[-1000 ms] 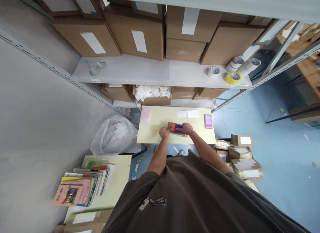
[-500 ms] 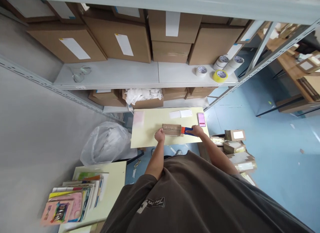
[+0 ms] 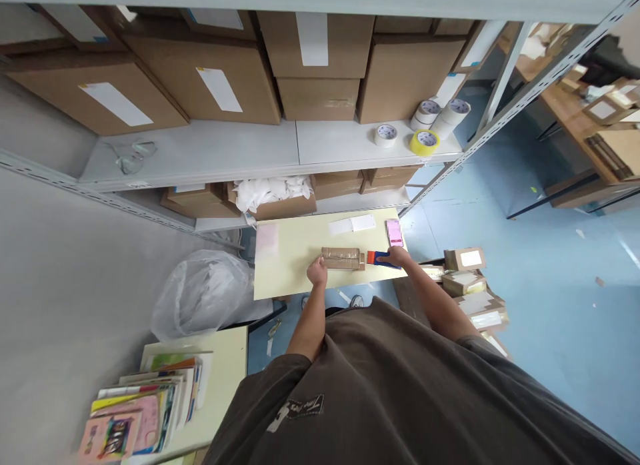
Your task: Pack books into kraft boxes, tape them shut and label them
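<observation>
A small, long cardboard box [image 3: 342, 258] with shiny clear tape along its top lies on the pale yellow table [image 3: 287, 278]. My left hand [image 3: 317, 270] is closed at the box's left end, fingers pinched against its edge. In my right hand [image 3: 399, 256] is a blue-and-orange tape dispenser [image 3: 384, 258], its orange end pointing left. A narrow gap separates the dispenser from the box's right end. Just beyond my right hand lies a phone with a pink screen [image 3: 395, 232]. White paper slips [image 3: 353, 224] rest toward the table's far edge.
A grey shelf [image 3: 225, 145] with large cartons and tape rolls [image 3: 425, 142] rises behind the table. At left stand a clear plastic bag [image 3: 200, 295] and stacked books [image 3: 145, 405]. Small parcels [image 3: 473, 288] are piled on the right.
My right hand has drawn the tape dispenser slightly away from the box's right end, opening a gap. My left hand stays at the left end. The view has shifted a little.
</observation>
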